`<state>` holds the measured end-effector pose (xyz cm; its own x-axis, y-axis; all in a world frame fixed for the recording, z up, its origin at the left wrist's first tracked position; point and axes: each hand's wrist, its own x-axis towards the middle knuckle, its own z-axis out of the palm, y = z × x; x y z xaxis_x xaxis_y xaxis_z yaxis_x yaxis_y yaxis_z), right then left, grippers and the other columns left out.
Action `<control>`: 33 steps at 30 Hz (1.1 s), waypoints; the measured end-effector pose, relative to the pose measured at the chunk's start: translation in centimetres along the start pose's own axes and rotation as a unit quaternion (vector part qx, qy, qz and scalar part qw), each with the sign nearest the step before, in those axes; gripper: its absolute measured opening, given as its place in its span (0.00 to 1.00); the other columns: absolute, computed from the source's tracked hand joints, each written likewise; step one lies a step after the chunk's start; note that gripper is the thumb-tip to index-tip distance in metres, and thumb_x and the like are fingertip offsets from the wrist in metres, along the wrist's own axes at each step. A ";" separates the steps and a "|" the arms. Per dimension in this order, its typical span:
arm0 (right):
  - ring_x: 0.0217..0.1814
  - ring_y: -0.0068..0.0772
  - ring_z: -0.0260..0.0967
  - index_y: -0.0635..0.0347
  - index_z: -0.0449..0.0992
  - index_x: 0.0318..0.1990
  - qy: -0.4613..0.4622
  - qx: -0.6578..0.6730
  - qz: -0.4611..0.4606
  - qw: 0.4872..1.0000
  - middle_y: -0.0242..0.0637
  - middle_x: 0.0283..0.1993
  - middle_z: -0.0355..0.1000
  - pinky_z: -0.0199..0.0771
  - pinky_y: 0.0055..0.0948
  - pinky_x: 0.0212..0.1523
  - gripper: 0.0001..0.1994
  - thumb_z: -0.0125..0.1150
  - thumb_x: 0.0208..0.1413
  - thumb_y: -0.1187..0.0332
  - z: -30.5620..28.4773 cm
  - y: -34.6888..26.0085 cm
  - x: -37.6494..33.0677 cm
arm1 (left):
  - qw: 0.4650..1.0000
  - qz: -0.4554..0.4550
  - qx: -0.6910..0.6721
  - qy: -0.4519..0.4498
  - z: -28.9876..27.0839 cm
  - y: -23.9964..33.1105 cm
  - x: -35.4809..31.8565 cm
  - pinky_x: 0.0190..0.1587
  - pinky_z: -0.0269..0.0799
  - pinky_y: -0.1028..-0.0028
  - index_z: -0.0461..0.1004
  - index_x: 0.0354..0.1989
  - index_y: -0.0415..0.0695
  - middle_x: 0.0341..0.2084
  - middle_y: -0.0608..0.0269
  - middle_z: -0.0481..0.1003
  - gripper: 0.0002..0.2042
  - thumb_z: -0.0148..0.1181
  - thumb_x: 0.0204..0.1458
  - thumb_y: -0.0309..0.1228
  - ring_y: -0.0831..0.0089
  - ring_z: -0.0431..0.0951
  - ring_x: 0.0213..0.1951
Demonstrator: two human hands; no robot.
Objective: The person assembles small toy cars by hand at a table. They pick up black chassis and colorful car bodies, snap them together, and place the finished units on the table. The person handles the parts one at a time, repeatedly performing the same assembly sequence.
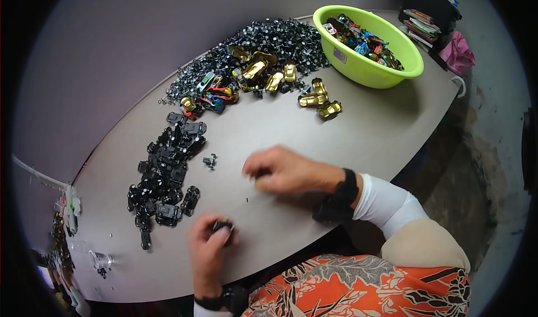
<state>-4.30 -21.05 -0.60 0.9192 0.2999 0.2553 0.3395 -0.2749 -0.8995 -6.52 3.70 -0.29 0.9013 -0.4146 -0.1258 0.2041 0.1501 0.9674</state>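
My left hand (pixel 208 244) is closed near the table's front edge, thumb pressed on a small black toy car chassis (pixel 223 225), partly hidden by the fingers. Blurred by motion, my right hand (pixel 280 168) hovers over the middle of the table with fingers curled round something dark that I cannot make out. Between the hands lies a tiny black piece (pixel 247 200). A small grey-black part with wheels (pixel 209 161) lies left of my right hand. Further left spreads a heap of black toy car chassis (pixel 168 165).
Many small black and silver wheel parts (pixel 263 39) are piled along the far edge. Gold toy car bodies (pixel 274 81) and multicoloured ones (pixel 216 97) lie before them. A lime-green basin (pixel 358 70) of colourful toy cars stands far right. A clear cup (pixel 101 260) is near left.
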 end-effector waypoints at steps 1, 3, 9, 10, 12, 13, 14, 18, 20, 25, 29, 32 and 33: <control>0.31 0.35 0.69 0.65 0.72 0.34 0.071 -0.103 -0.047 0.991 0.42 0.32 0.71 0.70 0.28 0.34 0.11 0.51 0.39 0.81 -1.6 0.5 0.1 | 1.000 0.009 -0.007 0.019 -1.3 0.0 -2.2 0.23 0.69 0.78 0.69 0.36 0.36 0.23 0.57 0.72 0.10 0.54 0.43 0.24 0.71 0.74 0.22; 0.32 0.40 0.70 0.64 0.72 0.33 0.215 -0.257 -0.052 0.941 0.43 0.31 0.70 0.70 0.31 0.33 0.12 0.49 0.37 0.82 -4.8 2.1 0.5 | 0.997 0.012 -0.022 0.070 -4.3 -0.3 -7.6 0.25 0.72 0.76 0.69 0.36 0.35 0.23 0.55 0.73 0.11 0.54 0.43 0.23 0.69 0.75 0.23; 0.35 0.54 0.67 0.62 0.70 0.30 0.213 -0.545 0.057 0.809 0.48 0.30 0.69 0.66 0.45 0.35 0.09 0.48 0.40 0.82 -10.3 4.7 -1.1 | 0.933 -0.136 0.122 0.309 -12.4 -4.5 -20.5 0.27 0.75 0.73 0.70 0.38 0.33 0.24 0.54 0.74 0.12 0.56 0.42 0.22 0.70 0.76 0.25; 0.32 0.56 0.66 0.62 0.71 0.30 0.196 -0.560 0.069 0.802 0.48 0.28 0.68 0.65 0.46 0.34 0.09 0.51 0.39 0.82 -10.3 5.1 -1.0 | 0.915 -0.139 0.119 0.359 -14.0 -6.6 -21.7 0.28 0.75 0.74 0.70 0.38 0.33 0.24 0.54 0.74 0.13 0.57 0.41 0.21 0.71 0.76 0.26; 0.31 0.48 0.69 0.63 0.71 0.31 0.184 -0.536 0.039 0.823 0.43 0.27 0.71 0.67 0.40 0.32 0.07 0.52 0.41 0.80 -8.8 4.4 0.5 | 0.870 -0.189 0.293 0.349 -18.3 -10.9 -25.1 0.31 0.74 0.76 0.72 0.38 0.31 0.23 0.57 0.74 0.13 0.59 0.41 0.21 0.73 0.77 0.27; 0.30 0.44 0.71 0.63 0.72 0.31 0.180 -0.528 0.029 0.829 0.41 0.26 0.72 0.68 0.38 0.31 0.07 0.52 0.42 0.80 -8.2 3.8 1.0 | 0.771 -0.107 0.536 0.326 -18.1 -11.4 -25.2 0.31 0.71 0.79 0.73 0.35 0.30 0.23 0.57 0.75 0.11 0.60 0.41 0.21 0.75 0.76 0.26; 0.29 0.38 0.70 0.63 0.72 0.31 0.177 -0.387 0.041 0.904 0.38 0.25 0.71 0.67 0.34 0.29 0.06 0.55 0.42 0.79 -7.4 3.6 1.6 | 0.776 -0.096 0.525 0.336 -18.1 -11.0 -25.7 0.31 0.70 0.78 0.74 0.34 0.31 0.24 0.57 0.76 0.10 0.60 0.41 0.21 0.75 0.76 0.26; 0.18 0.15 0.61 0.61 0.71 0.28 0.062 0.152 0.172 0.971 0.28 0.23 0.69 0.56 0.16 0.15 0.07 0.60 0.38 0.80 -3.2 0.2 3.4 | 0.865 -0.018 0.366 0.343 -12.1 -1.4 -17.9 0.30 0.70 0.75 0.75 0.31 0.32 0.24 0.54 0.76 0.06 0.59 0.43 0.20 0.73 0.76 0.26; 0.15 0.14 0.59 0.61 0.71 0.28 -0.015 0.257 0.213 0.943 0.28 0.22 0.68 0.53 0.16 0.12 0.09 0.61 0.37 0.80 -1.7 1.5 2.9 | 0.848 0.115 0.456 0.245 -8.6 2.4 -12.5 0.31 0.70 0.73 0.75 0.30 0.34 0.24 0.54 0.76 0.04 0.57 0.44 0.19 0.69 0.76 0.26; 0.19 0.19 0.62 0.65 0.71 0.28 -0.006 0.011 0.182 0.983 0.31 0.21 0.68 0.61 0.23 0.18 0.07 0.60 0.38 0.77 -1.0 2.4 3.0 | 0.695 0.292 0.644 0.133 -5.3 4.0 1.0 0.38 0.65 0.65 0.73 0.31 0.40 0.30 0.60 0.74 0.09 0.60 0.39 0.22 0.62 0.71 0.38; 0.24 0.31 0.68 0.67 0.72 0.29 0.104 -0.143 0.108 0.978 0.38 0.22 0.70 0.67 0.29 0.28 0.08 0.58 0.38 0.73 -1.4 2.5 2.0 | 0.596 0.176 0.780 0.068 -4.2 2.5 4.9 0.36 0.61 0.63 0.73 0.30 0.42 0.30 0.61 0.74 0.09 0.61 0.37 0.24 0.63 0.68 0.38; 0.27 0.42 0.70 0.65 0.73 0.30 0.126 -0.187 0.082 0.971 0.44 0.23 0.72 0.69 0.35 0.30 0.09 0.58 0.40 0.71 -1.2 1.1 1.1 | 0.614 0.168 0.768 0.064 -3.5 2.1 5.7 0.36 0.61 0.64 0.73 0.28 0.41 0.30 0.61 0.74 0.09 0.61 0.36 0.24 0.61 0.68 0.37; 0.28 0.45 0.71 0.65 0.73 0.30 0.114 -0.211 0.073 0.968 0.45 0.24 0.72 0.69 0.37 0.31 0.09 0.59 0.40 0.70 -0.8 0.6 1.0 | 0.616 0.166 0.766 0.079 -3.5 1.9 5.8 0.37 0.61 0.63 0.72 0.27 0.40 0.29 0.59 0.73 0.09 0.62 0.35 0.24 0.61 0.67 0.38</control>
<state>-3.01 -21.59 -0.56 0.9676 0.0332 0.2503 0.2089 -0.6621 -0.7197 0.46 4.71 0.10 0.8469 -0.4790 0.2308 -0.4926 -0.8703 0.0016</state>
